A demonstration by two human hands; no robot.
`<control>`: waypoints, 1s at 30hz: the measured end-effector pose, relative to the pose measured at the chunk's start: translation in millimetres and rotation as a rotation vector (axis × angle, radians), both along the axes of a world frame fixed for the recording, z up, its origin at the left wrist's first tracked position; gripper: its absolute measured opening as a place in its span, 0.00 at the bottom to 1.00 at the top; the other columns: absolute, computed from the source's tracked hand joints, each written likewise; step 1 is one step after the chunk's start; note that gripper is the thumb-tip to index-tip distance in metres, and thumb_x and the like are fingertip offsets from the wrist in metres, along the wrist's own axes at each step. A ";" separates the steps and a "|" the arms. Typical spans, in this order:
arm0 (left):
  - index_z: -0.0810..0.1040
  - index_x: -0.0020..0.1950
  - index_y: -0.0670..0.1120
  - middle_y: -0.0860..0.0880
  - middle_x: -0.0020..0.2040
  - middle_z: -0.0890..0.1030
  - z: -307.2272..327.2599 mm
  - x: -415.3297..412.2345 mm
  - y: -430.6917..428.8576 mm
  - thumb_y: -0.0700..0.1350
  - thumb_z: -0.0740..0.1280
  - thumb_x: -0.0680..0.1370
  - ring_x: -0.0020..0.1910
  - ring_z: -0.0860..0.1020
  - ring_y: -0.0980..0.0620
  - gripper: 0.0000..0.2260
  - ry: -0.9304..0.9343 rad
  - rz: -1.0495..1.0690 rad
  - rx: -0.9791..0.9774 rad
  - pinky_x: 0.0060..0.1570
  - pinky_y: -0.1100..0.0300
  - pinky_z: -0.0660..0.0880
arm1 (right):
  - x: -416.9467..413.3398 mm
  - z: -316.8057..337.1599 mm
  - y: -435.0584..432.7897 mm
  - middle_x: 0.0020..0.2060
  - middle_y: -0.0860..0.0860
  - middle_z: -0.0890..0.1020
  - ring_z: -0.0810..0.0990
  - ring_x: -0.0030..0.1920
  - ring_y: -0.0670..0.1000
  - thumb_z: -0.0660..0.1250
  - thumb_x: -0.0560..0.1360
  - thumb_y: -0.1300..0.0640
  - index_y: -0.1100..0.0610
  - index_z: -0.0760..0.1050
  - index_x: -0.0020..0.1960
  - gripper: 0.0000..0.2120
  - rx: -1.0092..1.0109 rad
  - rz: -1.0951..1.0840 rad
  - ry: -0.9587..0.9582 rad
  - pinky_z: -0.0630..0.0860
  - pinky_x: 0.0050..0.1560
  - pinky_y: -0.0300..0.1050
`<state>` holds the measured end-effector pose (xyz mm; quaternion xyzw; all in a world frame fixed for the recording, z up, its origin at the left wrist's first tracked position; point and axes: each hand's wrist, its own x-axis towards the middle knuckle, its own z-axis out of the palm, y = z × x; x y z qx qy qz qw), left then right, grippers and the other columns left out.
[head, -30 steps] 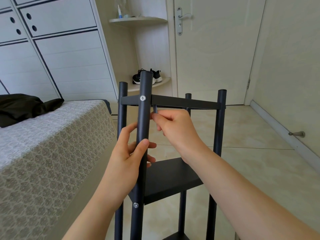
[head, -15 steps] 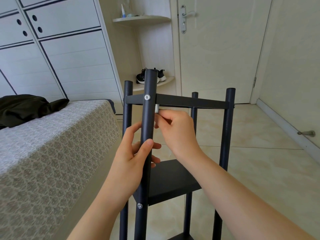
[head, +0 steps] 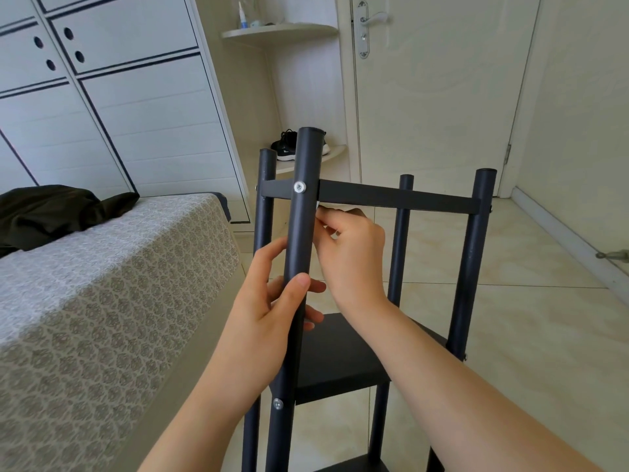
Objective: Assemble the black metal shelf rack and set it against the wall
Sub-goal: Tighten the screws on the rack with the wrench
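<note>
The black metal shelf rack [head: 396, 197] stands upright on the floor in front of me, with round posts and a top shelf edge fixed by a silver screw [head: 299, 187]. A lower black shelf [head: 340, 356] shows between my arms. My left hand [head: 269, 315] grips the near front post [head: 301, 233] below the screw. My right hand [head: 350, 250] reaches behind that post, just under the top shelf, pinching a small pale part [head: 318, 206] against the post's inner side. Most of that part is hidden.
A bed [head: 102, 284] with a patterned cover and a dark garment [head: 54, 212] lies close on the left. White cupboards [head: 112, 90] stand behind it, a corner shelf with black shoes [head: 289, 148] and a shut door [head: 435, 97] beyond. Tiled floor [head: 531, 318] and a wall doorstop [head: 612, 255] are on the right.
My right hand has risen along the post from mid-height up to just under the top shelf. My left hand has kept its hold on the post.
</note>
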<state>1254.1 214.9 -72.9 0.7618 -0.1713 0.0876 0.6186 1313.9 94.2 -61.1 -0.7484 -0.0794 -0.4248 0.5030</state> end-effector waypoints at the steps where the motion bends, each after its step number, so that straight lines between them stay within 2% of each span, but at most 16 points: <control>1: 0.66 0.70 0.60 0.50 0.48 0.86 -0.1 0.4 -0.1 0.46 0.62 0.81 0.39 0.84 0.47 0.19 -0.002 0.001 0.001 0.44 0.58 0.82 | 0.4 0.0 0.1 0.38 0.52 0.84 0.80 0.41 0.49 0.69 0.78 0.57 0.58 0.84 0.46 0.07 0.007 0.006 0.002 0.76 0.43 0.38; 5: 0.67 0.67 0.64 0.50 0.47 0.86 1.0 2.3 -1.3 0.46 0.62 0.82 0.39 0.84 0.47 0.17 -0.010 -0.006 0.005 0.45 0.57 0.83 | 0.7 1.1 -0.1 0.32 0.52 0.82 0.79 0.34 0.49 0.67 0.79 0.58 0.61 0.83 0.43 0.10 0.023 0.042 0.026 0.77 0.39 0.44; 10: 0.68 0.64 0.67 0.50 0.46 0.85 0.2 2.8 -2.6 0.46 0.61 0.83 0.38 0.83 0.49 0.17 -0.022 -0.009 0.007 0.46 0.55 0.83 | -2.3 3.2 -7.1 0.32 0.48 0.80 0.78 0.36 0.46 0.66 0.80 0.57 0.58 0.82 0.41 0.11 0.067 0.124 0.118 0.74 0.38 0.36; 15: 0.67 0.64 0.68 0.51 0.46 0.85 1.3 3.2 -1.9 0.54 0.62 0.77 0.40 0.84 0.47 0.17 -0.028 -0.010 0.004 0.46 0.55 0.83 | -10.2 2.9 -21.4 0.32 0.44 0.78 0.77 0.36 0.39 0.63 0.81 0.56 0.54 0.81 0.47 0.08 0.051 0.181 0.214 0.71 0.38 0.27; 19: 0.68 0.66 0.66 0.50 0.48 0.83 -0.5 2.7 -0.8 0.52 0.63 0.79 0.40 0.85 0.47 0.17 -0.022 0.018 0.011 0.46 0.52 0.84 | -15.2 7.8 -30.3 0.29 0.43 0.75 0.74 0.33 0.40 0.64 0.80 0.56 0.55 0.83 0.47 0.09 -0.001 0.170 0.264 0.70 0.35 0.29; 22: 0.68 0.67 0.66 0.48 0.50 0.81 0.6 3.1 1.1 0.49 0.63 0.81 0.41 0.85 0.47 0.17 -0.028 0.047 0.028 0.46 0.51 0.84 | -17.4 14.5 -32.6 0.26 0.43 0.73 0.74 0.31 0.40 0.64 0.80 0.56 0.54 0.83 0.43 0.10 0.028 0.207 0.342 0.72 0.39 0.33; 25: 0.68 0.69 0.63 0.45 0.50 0.80 1.0 3.6 1.5 0.50 0.63 0.81 0.41 0.85 0.46 0.18 -0.028 0.070 0.039 0.45 0.50 0.84 | -21.9 18.6 -32.8 0.28 0.44 0.77 0.77 0.34 0.40 0.63 0.80 0.56 0.55 0.83 0.45 0.11 0.004 0.251 0.406 0.72 0.42 0.31; 28: 0.68 0.72 0.59 0.44 0.49 0.79 1.4 2.6 1.7 0.55 0.63 0.77 0.41 0.85 0.46 0.22 -0.028 0.074 0.047 0.45 0.50 0.84 | -26.2 21.5 -31.9 0.33 0.45 0.82 0.76 0.33 0.36 0.63 0.81 0.56 0.55 0.84 0.49 0.11 -0.002 0.286 0.426 0.74 0.45 0.36; 30: 0.68 0.72 0.59 0.43 0.49 0.79 3.3 1.4 1.4 0.57 0.63 0.74 0.40 0.85 0.46 0.26 -0.025 0.069 0.048 0.45 0.51 0.84 | -27.8 24.6 -31.2 0.33 0.45 0.83 0.76 0.33 0.36 0.64 0.81 0.56 0.55 0.84 0.49 0.10 0.014 0.304 0.423 0.75 0.47 0.37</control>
